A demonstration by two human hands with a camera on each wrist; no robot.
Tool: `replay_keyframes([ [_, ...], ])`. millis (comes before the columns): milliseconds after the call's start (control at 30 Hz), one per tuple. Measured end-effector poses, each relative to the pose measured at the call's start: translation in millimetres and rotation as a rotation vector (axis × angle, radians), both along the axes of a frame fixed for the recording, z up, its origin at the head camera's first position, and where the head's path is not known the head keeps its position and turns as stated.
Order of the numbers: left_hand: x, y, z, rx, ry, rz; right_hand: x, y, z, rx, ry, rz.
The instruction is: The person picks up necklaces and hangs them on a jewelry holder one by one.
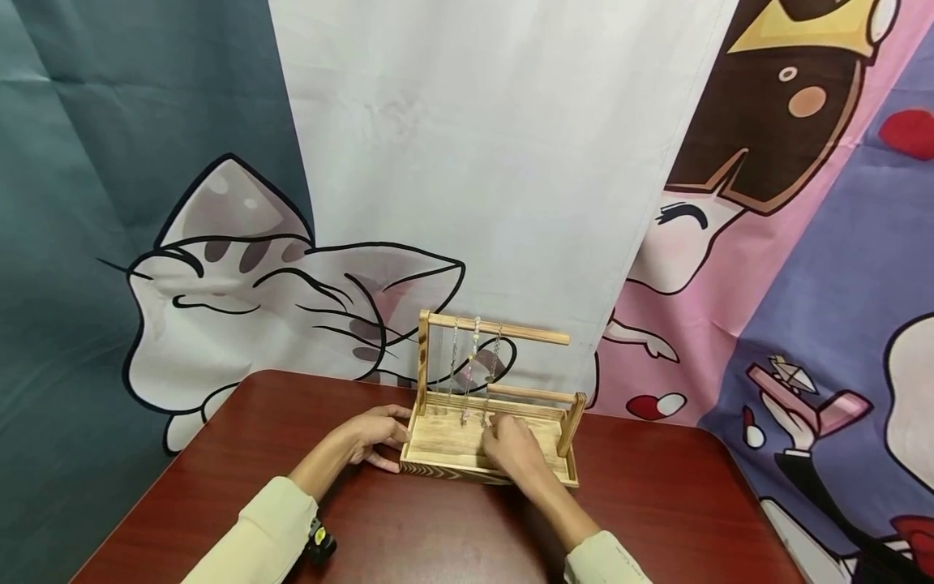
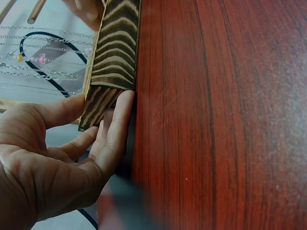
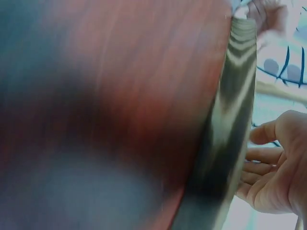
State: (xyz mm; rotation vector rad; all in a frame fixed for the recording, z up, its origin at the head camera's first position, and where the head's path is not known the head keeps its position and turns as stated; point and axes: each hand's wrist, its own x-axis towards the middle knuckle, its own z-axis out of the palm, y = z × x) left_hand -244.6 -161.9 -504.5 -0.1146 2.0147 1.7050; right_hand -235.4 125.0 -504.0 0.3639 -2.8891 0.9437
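Note:
A wooden jewelry stand [image 1: 496, 332] with a shallow tray base [image 1: 452, 469] is on the table. From its upper bar hang a thin silver chain necklace [image 1: 453, 357], a necklace with coloured beads [image 1: 473, 349] and another silver chain necklace [image 1: 496, 353]. My left hand [image 2: 53, 163] grips the tray's left front corner, thumb at the rim and fingers against the striped end wall. Over the tray, my right hand [image 1: 514, 446] is at the lower end of the rightmost necklace. In the right wrist view its fingers [image 3: 261, 167] are loosely bent behind the front wall, with nothing visible between them.
A lower wooden bar [image 1: 533, 393] runs to a short post [image 1: 572, 423] at the stand's right. The dark red table [image 1: 657, 503] extends on both sides. Behind it hangs a printed cartoon curtain [image 1: 467, 162], close behind the stand.

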Motion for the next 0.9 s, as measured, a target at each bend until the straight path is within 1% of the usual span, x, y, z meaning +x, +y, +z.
replay_keyframes([
  [67, -0.5, -0.3, 0.3, -0.003, 0.001, 0.001, -3.0, 11, 2.8, 0.017, 0.022, 0.012],
  [133, -0.9, -0.5, 0.4, -0.004, 0.000, 0.000, -7.4, 23, 3.9, 0.041, 0.037, 0.040],
  [167, -1.0, -0.6, 0.4, -0.004, 0.000, -0.002, -10.6, 30, 2.4, 0.054, 0.057, 0.067],
  [200, -1.0, -0.7, 0.4, -0.004, -0.001, -0.001, -18.5, 39, -6.8, 0.072, 0.092, 0.108],
  [300, -1.1, -0.9, -0.3, -0.001, -0.001, -0.004, -33.3, 59, -22.8, 0.114, 0.113, 0.198],
  [333, -1.1, -0.9, -0.4, 0.001, -0.001, -0.004, -41.6, 66, -35.2, 0.129, 0.150, 0.238],
  [367, -0.9, -0.9, -0.6, 0.002, -0.001, -0.005, -46.8, 71, -42.5, 0.141, 0.158, 0.265],
  [400, -1.1, -0.9, -0.9, 0.003, -0.001, -0.005, -52.1, 75, -50.4, 0.152, 0.169, 0.285],
  [433, -0.8, -1.0, -1.3, 0.003, -0.001, -0.007, -52.6, 76, -51.4, 0.157, 0.149, 0.286],
  [467, -0.8, -1.1, -1.6, 0.003, -0.002, -0.007, -55.0, 79, -55.6, 0.161, 0.148, 0.299],
  [500, -0.8, -1.1, -1.8, 0.003, 0.000, -0.007, -58.6, 81, -61.5, 0.165, 0.167, 0.315],
  [533, -0.8, -1.0, -1.7, 0.003, 0.001, -0.007, -59.4, 82, -62.6, 0.174, 0.162, 0.319],
  [567, -0.9, -0.9, -1.8, 0.002, 0.001, -0.008, -57.2, 80, -57.8, 0.174, 0.128, 0.304],
  [633, -1.0, -0.9, -1.5, 0.001, 0.002, -0.008, -59.8, 81, -60.0, 0.180, 0.156, 0.294],
  [667, -1.1, -0.9, -1.4, 0.001, 0.003, -0.007, -59.8, 81, -58.2, 0.186, 0.154, 0.283],
  [733, -1.1, -1.0, -1.1, 0.001, 0.003, -0.006, -62.8, 80, -58.7, 0.219, 0.173, 0.252],
  [800, -0.9, -1.1, -0.9, 0.002, 0.003, -0.005, -69.2, 82, -64.8, 0.245, 0.184, 0.217],
  [867, -0.4, -1.0, -0.4, 0.002, 0.001, -0.006, -71.3, 81, -66.4, 0.274, 0.159, 0.186],
  [900, -0.1, -0.8, -0.2, 0.002, 0.001, -0.006, -73.2, 81, -69.4, 0.284, 0.164, 0.173],
])
